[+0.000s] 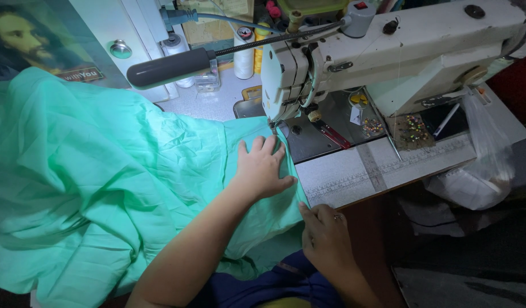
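The left hand (262, 166) is laid flat, fingers spread, on the green cloth (103, 188) near the sewing machine (388, 45), while the cloth's near edge is pinched by the curled right hand (326, 236).

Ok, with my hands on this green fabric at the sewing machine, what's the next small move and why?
Probably ease the green fabric straight toward the needle. The left hand lies flat on the cloth just before the presser foot, the right hand pinches the edge at the table's near rim, and the folded edge between them already lines up with the needle.
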